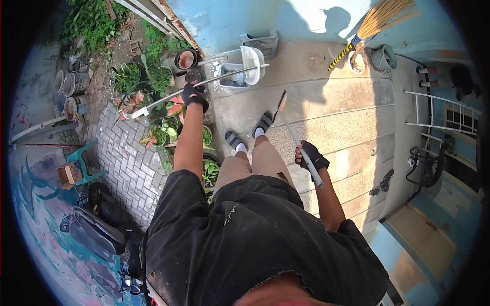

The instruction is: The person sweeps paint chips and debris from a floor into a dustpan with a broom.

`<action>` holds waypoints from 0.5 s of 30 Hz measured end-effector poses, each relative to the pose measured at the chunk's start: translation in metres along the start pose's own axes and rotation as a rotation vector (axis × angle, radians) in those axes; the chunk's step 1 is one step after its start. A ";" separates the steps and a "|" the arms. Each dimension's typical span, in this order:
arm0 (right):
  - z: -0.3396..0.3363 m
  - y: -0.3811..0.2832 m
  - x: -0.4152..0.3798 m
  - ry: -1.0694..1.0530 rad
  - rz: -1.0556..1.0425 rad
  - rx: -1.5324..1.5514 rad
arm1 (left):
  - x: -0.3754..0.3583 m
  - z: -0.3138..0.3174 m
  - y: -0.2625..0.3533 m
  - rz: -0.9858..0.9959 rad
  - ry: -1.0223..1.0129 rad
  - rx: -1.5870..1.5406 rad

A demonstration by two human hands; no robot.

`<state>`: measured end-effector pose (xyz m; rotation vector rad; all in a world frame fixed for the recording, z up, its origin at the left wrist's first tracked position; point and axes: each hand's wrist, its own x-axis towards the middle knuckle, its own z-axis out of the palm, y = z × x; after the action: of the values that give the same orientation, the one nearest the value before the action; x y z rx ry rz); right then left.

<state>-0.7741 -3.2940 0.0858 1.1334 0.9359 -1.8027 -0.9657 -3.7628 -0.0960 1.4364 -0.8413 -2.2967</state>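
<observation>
My left hand (195, 97), in a black fingerless glove, is closed around a long thin pole (224, 78). The pole slants from a white angled end piece (137, 112) over the plants to above a white tub (252, 66). My right hand (312, 157), gloved the same way, grips a grey stick (292, 129) near its upper end. That stick points down toward my feet and ends in a thin dark head (280, 103), whose kind I cannot make out.
Potted plants (163, 130) line the left side beside grey paving (122, 153). A grey basin (232, 75) lies by the white tub. A broom (375, 25) leans at the blue wall near buckets (383, 58). A parked motorbike (99, 229) and a green chair (84, 163) stand left.
</observation>
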 end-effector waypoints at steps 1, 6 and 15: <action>-0.004 0.001 0.002 0.009 0.007 0.006 | 0.024 -0.023 -0.017 -0.008 0.005 0.008; -0.024 0.006 0.009 0.010 0.053 0.000 | 0.059 -0.068 -0.053 -0.019 0.255 -0.234; -0.018 0.008 0.001 -0.001 0.021 -0.006 | 0.057 -0.078 -0.056 0.058 0.094 -0.308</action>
<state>-0.7610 -3.2820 0.0779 1.1349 0.9245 -1.7823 -0.9187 -3.7747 -0.1965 1.3504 -0.4698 -2.1806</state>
